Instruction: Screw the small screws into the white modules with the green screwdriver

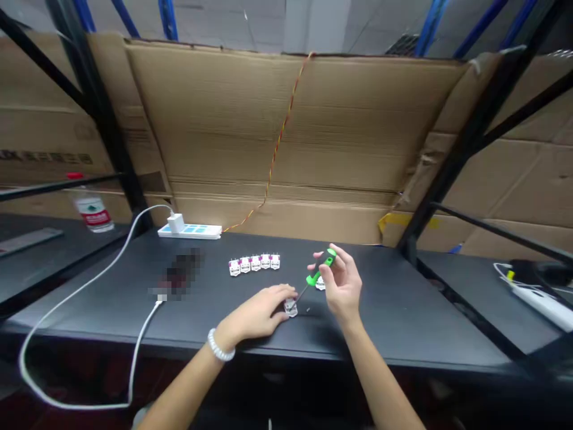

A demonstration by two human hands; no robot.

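Note:
My left hand (264, 307) is closed on a small white part (290, 307), holding it down on the dark table near the front edge. In my right hand (344, 283) is a screwdriver (319, 267) with a green and black handle, gripped between thumb and fingers. Its thin shaft slants down to the left, with the tip at the white part; whether it sits in a screw is too small to tell. Another white part (320, 283) lies behind the right hand, partly hidden. A tiny light piece (308, 309) rests just right of the held part.
Several white and purple parts (255, 263) stand in a row farther back. A white power strip (197, 231) with a plugged-in charger lies by the cardboard wall (286, 137). Its white cable (80, 292) loops over the table's left front edge. Black frame posts (414, 230) flank the table.

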